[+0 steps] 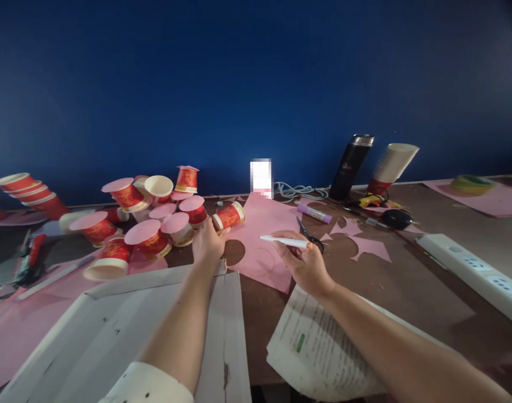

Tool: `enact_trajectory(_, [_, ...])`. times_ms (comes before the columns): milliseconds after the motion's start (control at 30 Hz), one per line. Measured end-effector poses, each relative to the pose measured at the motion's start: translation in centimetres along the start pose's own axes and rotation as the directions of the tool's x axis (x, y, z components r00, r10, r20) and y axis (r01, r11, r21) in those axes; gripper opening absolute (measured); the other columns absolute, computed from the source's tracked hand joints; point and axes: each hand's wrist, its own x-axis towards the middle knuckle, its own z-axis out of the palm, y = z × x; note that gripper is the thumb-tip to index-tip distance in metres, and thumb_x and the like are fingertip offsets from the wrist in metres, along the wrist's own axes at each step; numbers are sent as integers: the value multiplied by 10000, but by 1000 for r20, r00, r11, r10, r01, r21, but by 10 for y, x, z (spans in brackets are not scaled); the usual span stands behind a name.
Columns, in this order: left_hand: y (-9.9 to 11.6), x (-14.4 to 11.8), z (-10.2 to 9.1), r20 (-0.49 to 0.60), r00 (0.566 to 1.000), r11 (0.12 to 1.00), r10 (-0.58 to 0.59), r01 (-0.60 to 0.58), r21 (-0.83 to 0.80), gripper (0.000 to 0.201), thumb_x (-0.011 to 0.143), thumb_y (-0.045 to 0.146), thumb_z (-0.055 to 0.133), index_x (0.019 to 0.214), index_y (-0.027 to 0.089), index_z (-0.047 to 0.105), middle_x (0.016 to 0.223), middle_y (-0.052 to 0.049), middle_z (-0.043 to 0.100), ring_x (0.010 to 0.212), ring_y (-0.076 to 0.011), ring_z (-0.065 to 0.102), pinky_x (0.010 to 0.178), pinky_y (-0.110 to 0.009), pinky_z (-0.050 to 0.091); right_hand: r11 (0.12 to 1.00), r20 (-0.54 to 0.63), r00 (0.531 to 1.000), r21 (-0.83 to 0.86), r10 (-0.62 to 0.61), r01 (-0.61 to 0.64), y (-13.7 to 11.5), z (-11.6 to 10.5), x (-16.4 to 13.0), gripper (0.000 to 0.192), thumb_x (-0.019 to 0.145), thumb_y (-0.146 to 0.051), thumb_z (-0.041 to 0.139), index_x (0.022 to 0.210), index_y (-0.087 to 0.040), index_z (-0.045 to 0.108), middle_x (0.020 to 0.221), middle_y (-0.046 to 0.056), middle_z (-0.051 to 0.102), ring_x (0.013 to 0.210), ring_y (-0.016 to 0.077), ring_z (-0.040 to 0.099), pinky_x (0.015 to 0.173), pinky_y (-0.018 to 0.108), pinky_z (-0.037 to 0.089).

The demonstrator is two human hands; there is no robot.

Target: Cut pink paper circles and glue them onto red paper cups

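Resting on the table, the left hand point(208, 244) has its fingers curled toward a red paper cup point(229, 216) lying on its side; fingertips reach the cup's lower wall, though whether they grip it cannot be told. The right hand point(306, 267) has its fingers closed together around a white pen point(284, 241), held level with its tip pointing left above a pink paper sheet point(262, 235).

Pink paper sheet: flat, matte, lying between the two hands, with a round hole cut near its left edge and a faint drawn circle below the pen.

Cups: a cluster of red paper cups point(150, 215) left of the left hand, most tipped or upended, several capped with pink paper discs; one upright cup shows a white, bare inside. A nested stack of cups point(31, 193) lies on its side at far left.

Scissors point(309, 234): black handles, just beyond the right hand. Glue stick point(314, 212): purple, lying flat. Pink scraps point(362, 240): jagged offcuts right of the scissors.

Black flask point(350, 168): upright by the blue wall. Power strip point(474, 267): white, along the right edge. Printed booklet point(310, 341): under the right forearm. Folded cardboard point(113, 330): grey-white, under the left forearm.
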Motion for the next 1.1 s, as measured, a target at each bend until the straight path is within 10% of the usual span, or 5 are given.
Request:
enact_trajectory(467, [0, -2, -14, 131, 991, 980, 19, -45, 193, 219, 850, 269, 497, 878, 152, 680, 967, -201, 680, 926, -326, 651, 746, -415, 490, 1000, -18, 999, 4, 31, -30, 5, 0, 1, 314, 861, -405, 595, 1028, -152, 678, 642, -19, 526, 527, 101, 404, 475, 232, 336])
enact_trajectory(733, [29, -11, -19, 119, 928, 861, 352, -271, -430, 241, 855, 325, 534, 1024, 220, 670, 1025, -42, 694, 954, -206, 644, 857, -330, 495, 992, -107, 990, 96, 93, -83, 4, -1, 6, 385, 848, -480, 584, 1024, -144, 647, 644, -10, 562, 479, 96, 417, 433, 223, 323])
enact_trajectory(1100, [41, -22, -17, 155, 839, 736, 522, -350, -579, 153, 822, 253, 600, 912, 251, 723, 968, -1, 696, 901, -155, 648, 834, -267, 498, 994, -101, 992, 87, 80, -71, 9, -4, 6, 394, 845, -488, 599, 1039, -150, 663, 756, 30, 632, 517, 101, 480, 452, 216, 378])
